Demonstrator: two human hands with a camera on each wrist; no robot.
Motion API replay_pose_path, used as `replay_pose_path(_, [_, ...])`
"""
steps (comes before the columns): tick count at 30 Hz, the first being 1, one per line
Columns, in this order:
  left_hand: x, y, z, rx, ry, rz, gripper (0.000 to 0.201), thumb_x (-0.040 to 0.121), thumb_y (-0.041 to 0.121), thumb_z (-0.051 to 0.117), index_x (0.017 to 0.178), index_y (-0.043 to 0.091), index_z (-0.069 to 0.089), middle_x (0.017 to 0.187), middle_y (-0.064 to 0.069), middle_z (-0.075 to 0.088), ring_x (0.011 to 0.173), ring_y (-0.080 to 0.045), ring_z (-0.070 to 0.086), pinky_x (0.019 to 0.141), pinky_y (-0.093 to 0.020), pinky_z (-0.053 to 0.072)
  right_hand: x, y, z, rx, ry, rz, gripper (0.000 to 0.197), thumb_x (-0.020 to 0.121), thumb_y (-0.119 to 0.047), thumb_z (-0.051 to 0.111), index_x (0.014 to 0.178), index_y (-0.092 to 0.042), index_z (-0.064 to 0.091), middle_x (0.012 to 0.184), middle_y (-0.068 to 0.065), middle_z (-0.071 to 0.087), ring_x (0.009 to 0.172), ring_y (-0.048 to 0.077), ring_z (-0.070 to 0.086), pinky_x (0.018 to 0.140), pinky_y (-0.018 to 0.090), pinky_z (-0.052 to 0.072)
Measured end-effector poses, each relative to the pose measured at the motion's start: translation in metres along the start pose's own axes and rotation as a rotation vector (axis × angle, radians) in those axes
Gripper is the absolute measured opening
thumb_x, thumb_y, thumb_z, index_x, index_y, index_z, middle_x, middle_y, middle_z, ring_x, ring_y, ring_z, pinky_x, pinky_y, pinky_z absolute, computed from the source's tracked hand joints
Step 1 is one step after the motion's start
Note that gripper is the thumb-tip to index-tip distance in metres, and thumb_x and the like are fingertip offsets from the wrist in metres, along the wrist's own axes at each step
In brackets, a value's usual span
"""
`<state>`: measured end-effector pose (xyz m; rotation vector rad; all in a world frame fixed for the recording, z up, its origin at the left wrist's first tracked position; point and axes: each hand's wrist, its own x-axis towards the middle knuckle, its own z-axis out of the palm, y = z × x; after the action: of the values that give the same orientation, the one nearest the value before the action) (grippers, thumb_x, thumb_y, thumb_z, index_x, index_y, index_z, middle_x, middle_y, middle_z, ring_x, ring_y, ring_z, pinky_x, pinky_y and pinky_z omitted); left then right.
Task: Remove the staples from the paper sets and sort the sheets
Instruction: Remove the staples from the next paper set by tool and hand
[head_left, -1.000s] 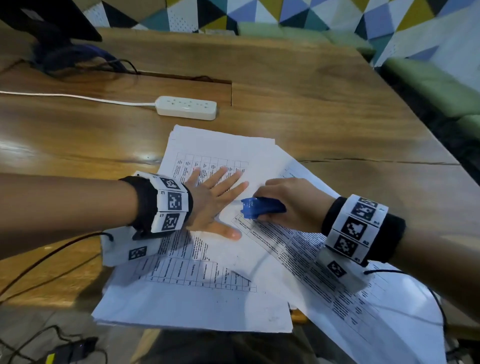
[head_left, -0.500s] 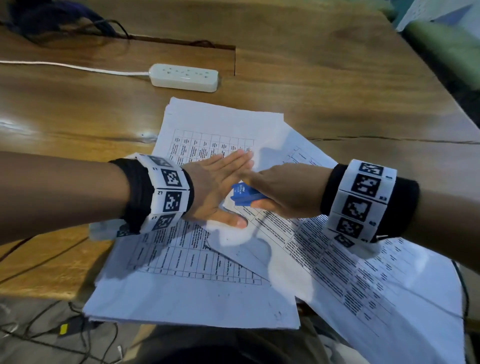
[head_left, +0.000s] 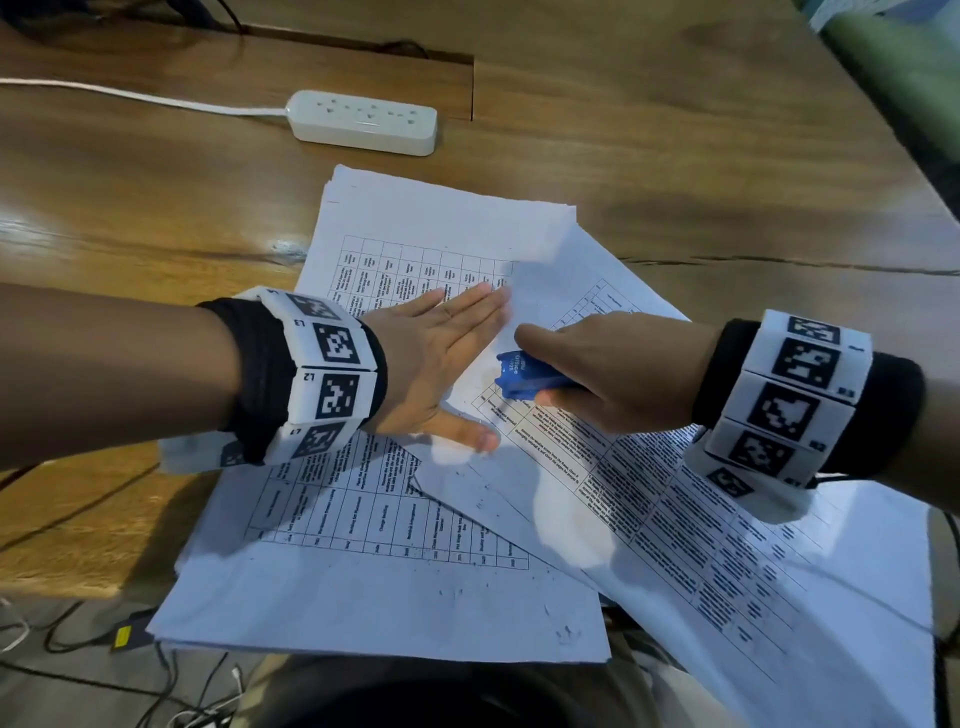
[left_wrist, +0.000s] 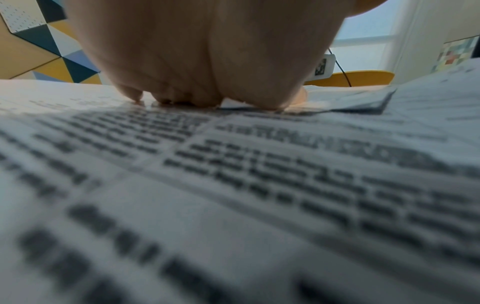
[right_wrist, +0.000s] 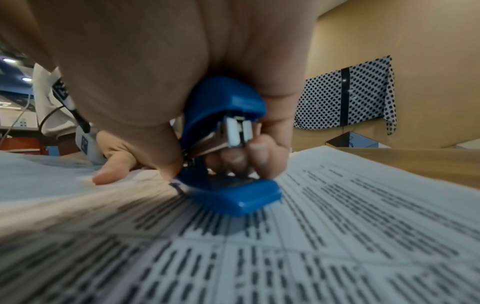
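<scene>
Broadly, by size: wooden table (head_left: 675, 156), carrying everything listed. Paper sets (head_left: 363, 587): two overlapping piles of printed sheets at the near edge of the table, the right-hand pile (head_left: 753, 571) angled across the left one. Power strip (head_left: 363, 122), white, corded: behind the paper sets, well apart from them. Left hand (head_left: 431, 364): laid flat with fingers straight, pressing down on the paper sets where the two piles overlap. Right hand (head_left: 613, 374): just beside the left hand, fingers curled round the blue staple remover (head_left: 524, 376). Blue staple remover: its lower part lying on the angled pile, near the left thumb.
</scene>
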<state>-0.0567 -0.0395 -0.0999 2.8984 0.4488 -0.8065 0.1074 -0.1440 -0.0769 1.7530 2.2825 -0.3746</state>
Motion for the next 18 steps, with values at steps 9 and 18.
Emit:
replay_pose_path(9, [0.001, 0.001, -0.002, 0.027, -0.021, -0.014, 0.111, 0.062, 0.084, 0.006, 0.138, 0.013, -0.033, 0.136, 0.002, -0.046, 0.133, -0.012, -0.036, 0.116, -0.036, -0.014, 0.008, 0.005, -0.002, 0.042, -0.026, -0.055, 0.026, 0.093, -0.031, 0.044, 0.092, -0.028, 0.018, 0.080, -0.002, 0.046, 0.068, 0.023, 0.042, 0.062, 0.031, 0.029])
replay_pose_path(18, [-0.001, 0.002, -0.001, 0.035, 0.017, -0.025, 0.108, 0.067, 0.081, 0.011, 0.140, 0.013, -0.030, 0.147, -0.002, -0.038, 0.136, -0.013, -0.032, 0.116, -0.041, -0.014, 0.004, 0.002, 0.007, 0.135, 0.060, -0.031, 0.024, 0.091, -0.031, 0.048, 0.091, -0.026, 0.025, 0.079, -0.001, 0.049, 0.067, 0.021, 0.038, 0.063, 0.030, 0.029])
